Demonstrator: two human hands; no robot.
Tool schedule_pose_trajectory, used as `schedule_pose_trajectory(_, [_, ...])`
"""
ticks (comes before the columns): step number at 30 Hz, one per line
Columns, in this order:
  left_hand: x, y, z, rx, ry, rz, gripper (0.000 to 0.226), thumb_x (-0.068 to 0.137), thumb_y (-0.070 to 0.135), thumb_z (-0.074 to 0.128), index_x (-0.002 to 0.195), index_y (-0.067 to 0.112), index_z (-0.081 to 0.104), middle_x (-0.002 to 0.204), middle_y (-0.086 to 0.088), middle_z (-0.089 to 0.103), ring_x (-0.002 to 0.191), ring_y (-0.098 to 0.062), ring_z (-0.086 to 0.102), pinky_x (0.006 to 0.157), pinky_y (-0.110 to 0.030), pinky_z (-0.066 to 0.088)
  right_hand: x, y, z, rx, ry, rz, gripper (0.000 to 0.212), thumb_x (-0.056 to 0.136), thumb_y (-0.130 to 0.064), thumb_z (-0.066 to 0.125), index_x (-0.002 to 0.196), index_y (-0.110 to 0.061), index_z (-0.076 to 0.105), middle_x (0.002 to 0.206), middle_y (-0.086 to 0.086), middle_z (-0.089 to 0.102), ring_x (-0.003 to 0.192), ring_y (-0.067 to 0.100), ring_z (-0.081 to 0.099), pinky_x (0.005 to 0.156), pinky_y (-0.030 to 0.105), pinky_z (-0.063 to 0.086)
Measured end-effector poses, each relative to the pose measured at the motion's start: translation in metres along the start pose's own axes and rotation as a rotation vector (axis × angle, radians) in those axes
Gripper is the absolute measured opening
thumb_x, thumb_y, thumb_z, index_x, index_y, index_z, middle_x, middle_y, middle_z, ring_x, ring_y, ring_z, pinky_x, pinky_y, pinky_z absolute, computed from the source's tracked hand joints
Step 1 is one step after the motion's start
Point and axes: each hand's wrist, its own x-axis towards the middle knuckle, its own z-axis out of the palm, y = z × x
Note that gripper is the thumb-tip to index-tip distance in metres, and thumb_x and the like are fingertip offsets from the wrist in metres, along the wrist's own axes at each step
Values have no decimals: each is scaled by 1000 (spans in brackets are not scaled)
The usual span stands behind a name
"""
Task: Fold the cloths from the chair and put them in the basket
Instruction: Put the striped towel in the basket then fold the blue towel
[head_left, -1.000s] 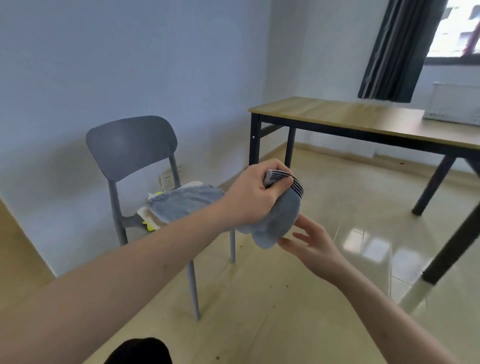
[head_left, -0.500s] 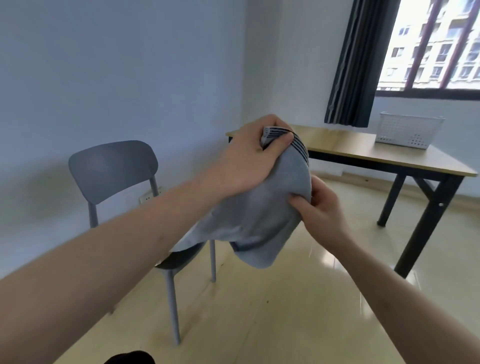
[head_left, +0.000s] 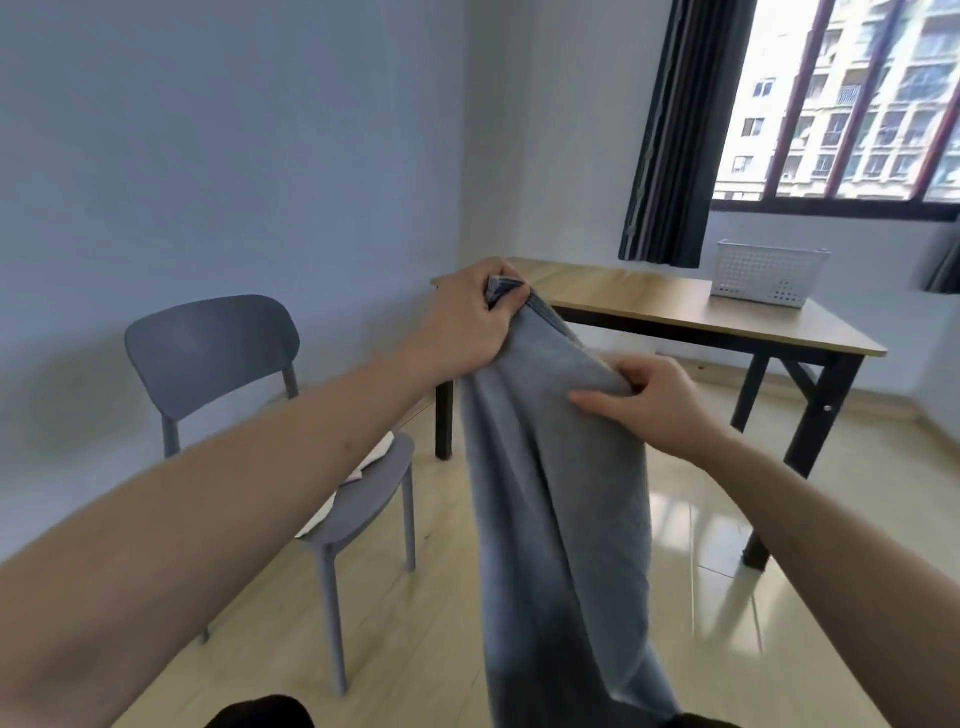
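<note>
- The grey cloth (head_left: 550, 499) hangs lengthwise in front of the person, its lower end dropping toward 6 o'clock over the floor (head_left: 447, 613).
- The right hand (head_left: 657, 402), at about 3 o'clock of the cloth's upper part, pinches a fold of fabric between thumb and curled fingers.
- The left hand (head_left: 467, 325), higher and at about 11 o'clock from the right hand, is clenched around the cloth's top edge, where a dark striped band shows; the two hands are close but apart.
- The grey chair (head_left: 249, 374) stands at 9 o'clock of the cloth, with pale cloths (head_left: 363, 467) on its seat, partly hidden by the left forearm.
- Beyond, at 1 o'clock, the wooden surface (head_left: 675, 306) carries a white basket (head_left: 763, 273) on its far end near the window.
</note>
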Motion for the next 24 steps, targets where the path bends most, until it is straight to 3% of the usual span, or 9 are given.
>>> schedule_pose_trajectory(2, [-10, -20, 7, 11, -22, -63, 7, 98, 24, 65, 92, 27, 66, 87, 13, 65, 86, -7, 60, 71, -12, 39, -4, 24, 5, -119, -138, 95, 33, 68, -62, 84, 76, -30, 77, 74, -7, 74, 69, 7, 68, 75, 45, 60])
schedule_pose_trajectory(4, [-19, -42, 14, 21, -92, -100, 7, 100, 24, 63, 93, 25, 65, 85, 14, 62, 85, -9, 60, 68, -11, 38, -9, 51, 10, -176, -242, 191, 32, 75, -57, 82, 78, -26, 77, 76, -7, 76, 70, 9, 71, 74, 37, 58])
schedule_pose_trajectory(9, [-44, -98, 36, 105, -243, -150, 7, 99, 24, 65, 93, 28, 64, 82, 20, 59, 78, -1, 56, 66, -10, 36, -14, 108, 22, -182, -300, 253, 37, 85, -45, 78, 76, -11, 69, 65, -3, 60, 63, 10, 53, 63, 30, 42])
schedule_pose_trajectory(13, [-55, -144, 56, 212, -337, -235, 7, 96, 33, 68, 91, 33, 63, 86, 15, 65, 84, -10, 62, 76, -28, 48, -6, 141, 33, -298, -370, 287, 32, 88, -44, 74, 69, -19, 67, 62, -8, 55, 62, 10, 50, 62, 29, 39])
schedule_pose_trajectory(16, [-56, -169, 69, 311, -401, -297, 8, 96, 37, 67, 90, 33, 64, 93, 8, 68, 90, -17, 63, 78, -33, 49, 10, 161, 40, -393, -406, 305, 30, 84, -52, 73, 65, -30, 67, 60, -10, 60, 61, 10, 55, 63, 32, 45])
schedule_pose_trajectory(21, [-32, -199, 89, 332, -333, -430, 15, 101, 37, 59, 92, 26, 65, 87, 4, 71, 76, -19, 70, 75, -36, 54, 60, 175, 52, -428, -272, 263, 24, 92, -27, 71, 78, -7, 71, 70, 9, 63, 69, 23, 55, 58, 32, 38])
schedule_pose_trajectory(24, [-4, -203, 96, 228, -214, -459, 19, 103, 31, 57, 84, 29, 59, 83, 0, 73, 74, -18, 71, 71, -35, 54, 95, 177, 52, -430, -68, 252, 16, 91, -13, 62, 82, -18, 75, 83, 8, 71, 86, 31, 62, 74, 37, 49])
